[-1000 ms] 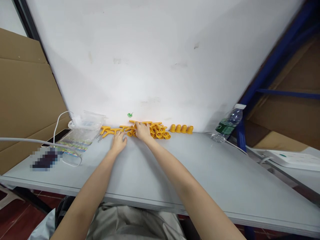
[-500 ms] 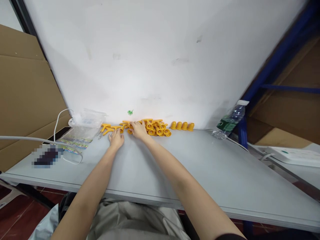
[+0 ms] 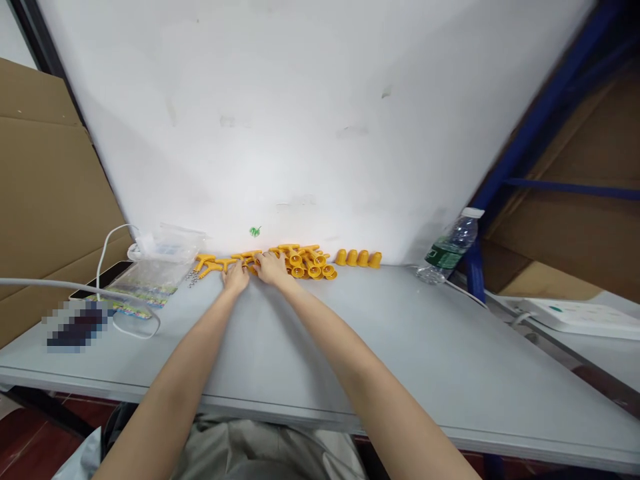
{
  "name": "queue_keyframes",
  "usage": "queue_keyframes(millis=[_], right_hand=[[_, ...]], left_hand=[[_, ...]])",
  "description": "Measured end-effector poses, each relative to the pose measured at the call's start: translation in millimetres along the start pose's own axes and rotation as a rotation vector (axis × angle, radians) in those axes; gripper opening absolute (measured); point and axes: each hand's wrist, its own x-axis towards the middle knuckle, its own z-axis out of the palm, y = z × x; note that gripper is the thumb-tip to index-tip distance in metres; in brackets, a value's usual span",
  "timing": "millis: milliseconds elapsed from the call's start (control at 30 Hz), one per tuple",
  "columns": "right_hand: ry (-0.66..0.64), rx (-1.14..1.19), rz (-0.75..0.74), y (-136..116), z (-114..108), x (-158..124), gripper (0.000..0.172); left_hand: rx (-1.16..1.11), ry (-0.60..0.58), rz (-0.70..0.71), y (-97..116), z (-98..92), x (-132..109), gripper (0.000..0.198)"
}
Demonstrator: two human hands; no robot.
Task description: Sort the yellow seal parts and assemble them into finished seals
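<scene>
Yellow cone-shaped parts (image 3: 313, 270) lie heaped against the white wall at the back of the grey table. My right hand (image 3: 271, 267) rests on the left side of this heap, its fingers over the parts; whether it grips one is hidden. Just left of it, my left hand (image 3: 235, 275) touches the yellow pieces, its fingertips partly hidden among them. Yellow branched pieces (image 3: 210, 265) lie left of my left hand, beside small metal screws (image 3: 193, 277). Several yellow cups (image 3: 353, 257) stand in a row to the right of the heap.
A plastic bottle (image 3: 447, 250) leans at the right back. On the left are clear plastic bags (image 3: 170, 248), a phone (image 3: 107, 277), a white cable (image 3: 103, 257) and a blurred dark item (image 3: 77, 328). A white power strip (image 3: 583, 317) lies far right, and cardboard (image 3: 50, 193) stands at left.
The view has shifted slightly. My hands are closer together, with my right hand moved left over the yellow parts toward my left hand.
</scene>
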Motion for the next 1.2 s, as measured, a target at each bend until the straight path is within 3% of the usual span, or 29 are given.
queue_keyframes(millis=[67,167,233,333,433,500,633,800,967,1200], right_hand=[[0.041,0.043,-0.010,6,-7,-2,0.040],[0.214,0.126,-0.021,28,-25,-3,0.042],[0.359,0.180,0.022,55,-38,-5,0.041],[0.483,0.286,0.236,108,-51,-13,0.037],[0.487,0.298,0.403,161,-47,-23,0.038],[0.420,0.323,0.588,189,-37,-28,0.036],[0.377,0.342,0.638,225,-10,-30,0.035],[0.323,0.369,0.669,246,14,-29,0.034],[0.407,0.400,0.649,247,22,-36,0.030],[0.571,0.452,0.639,223,7,-48,0.041]], left_hand=[[-0.002,-0.012,0.026,0,2.0,0,0.039],[-0.008,-0.022,0.039,2,4.6,0,0.040],[-0.018,-0.026,0.028,2,5.3,1,0.041],[-0.025,-0.041,0.002,2,4.5,3,0.043],[-0.014,-0.051,0.000,1,2.5,3,0.043],[0.013,-0.051,0.017,0,0.6,4,0.044],[0.088,-0.028,0.101,-6,-8.3,7,0.046],[0.176,0.050,0.122,-35,-29.2,19,0.046],[0.236,-0.010,0.087,-63,-41.3,27,0.051],[0.317,-0.108,0.192,-61,-42.0,29,0.050]])
